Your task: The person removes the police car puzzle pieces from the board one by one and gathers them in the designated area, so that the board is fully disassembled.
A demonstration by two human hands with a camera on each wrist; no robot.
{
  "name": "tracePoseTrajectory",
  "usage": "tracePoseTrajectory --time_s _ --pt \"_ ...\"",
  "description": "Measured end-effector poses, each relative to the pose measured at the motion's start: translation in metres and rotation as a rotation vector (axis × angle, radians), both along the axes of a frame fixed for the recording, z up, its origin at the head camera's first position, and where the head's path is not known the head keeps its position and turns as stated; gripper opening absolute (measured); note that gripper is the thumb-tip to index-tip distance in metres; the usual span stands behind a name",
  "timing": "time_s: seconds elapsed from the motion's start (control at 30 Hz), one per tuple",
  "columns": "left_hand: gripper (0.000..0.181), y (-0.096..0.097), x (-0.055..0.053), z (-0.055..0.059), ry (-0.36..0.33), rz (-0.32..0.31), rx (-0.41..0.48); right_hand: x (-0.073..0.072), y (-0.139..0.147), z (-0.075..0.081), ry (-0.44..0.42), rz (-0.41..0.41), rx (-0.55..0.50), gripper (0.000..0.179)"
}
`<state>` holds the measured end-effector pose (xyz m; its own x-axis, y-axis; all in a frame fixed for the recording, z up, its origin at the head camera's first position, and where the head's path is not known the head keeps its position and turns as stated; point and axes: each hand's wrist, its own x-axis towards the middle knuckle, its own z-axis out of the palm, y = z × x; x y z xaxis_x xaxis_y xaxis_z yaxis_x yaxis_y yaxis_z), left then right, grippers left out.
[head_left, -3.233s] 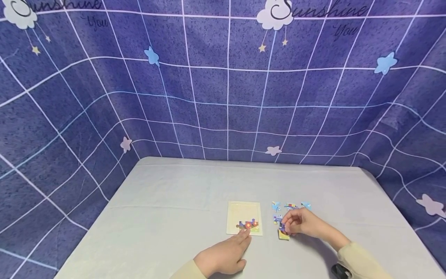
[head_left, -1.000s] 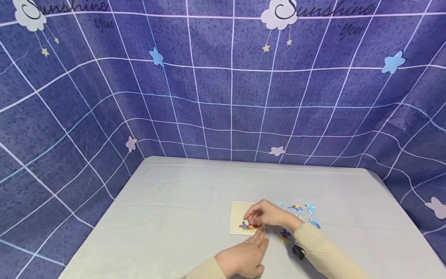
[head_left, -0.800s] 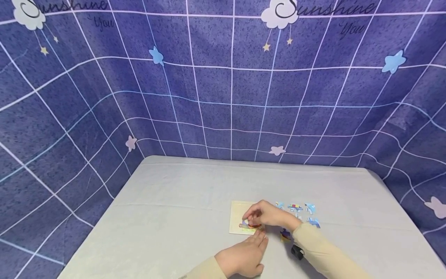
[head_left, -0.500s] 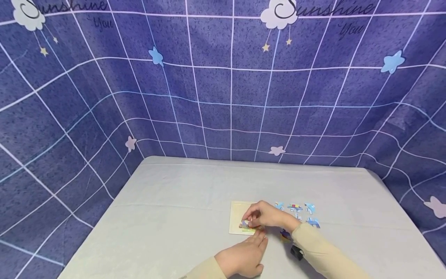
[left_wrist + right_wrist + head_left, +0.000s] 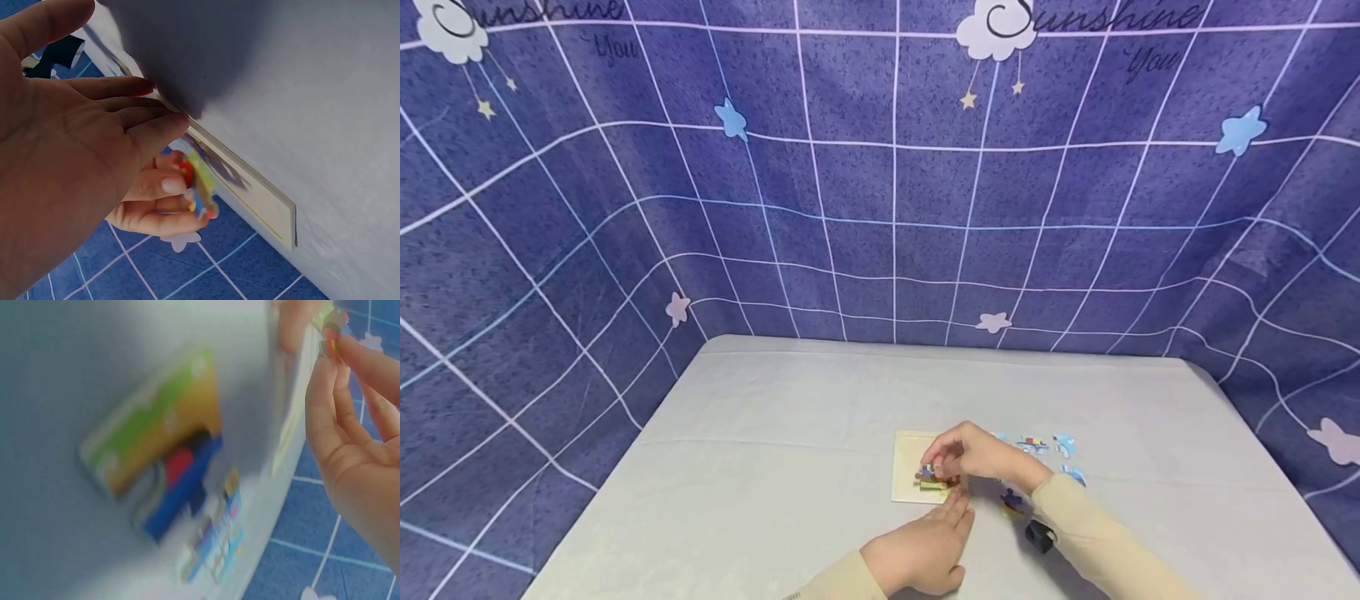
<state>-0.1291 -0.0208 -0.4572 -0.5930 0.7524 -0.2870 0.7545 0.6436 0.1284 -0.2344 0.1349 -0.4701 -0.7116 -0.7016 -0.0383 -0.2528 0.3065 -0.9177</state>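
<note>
My right hand [image 5: 985,457] pinches a jigsaw puzzle piece [image 5: 203,186] between thumb and fingers, a little above the pale puzzle tray [image 5: 907,454]. Green, red and blue show on the piece, which looks tilted in the left wrist view. Flat and with fingers straight, my left hand [image 5: 917,546] lies at the tray's front right edge, its fingertips by the rim. The right hand hides part of the tray, and I cannot tell how many pieces lie in it.
Right of the tray lies a loose piece [image 5: 169,425] with green, yellow and blue print. Several blue pieces [image 5: 1063,445] lie behind it, partly hidden by the right forearm. A black wrist device [image 5: 1040,536] sits on the right sleeve. A patterned blue curtain [image 5: 850,192] surrounds the table.
My right hand has moved left from the loose pieces to above the tray. Over the last half second it has lifted the puzzle piece slightly. The left hand has shifted slightly right along the tray's edge.
</note>
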Motion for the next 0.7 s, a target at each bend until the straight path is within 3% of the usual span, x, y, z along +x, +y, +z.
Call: tracePoseTrajectory --time_s 0.3,0.47,0.7 --pt "0.066 0.002 0.000 -0.001 0.011 0.010 -0.009 0.000 0.045 0.012 0.040 -0.049 0.025 0.023" --pt "0.066 0.002 0.000 -0.003 0.014 0.017 -0.003 0.007 0.077 0.015 0.033 -0.106 0.047 0.023" --pt "0.065 0.001 0.000 -0.005 0.035 0.013 0.011 0.024 0.119 0.015 -0.013 -0.126 0.005 0.024"
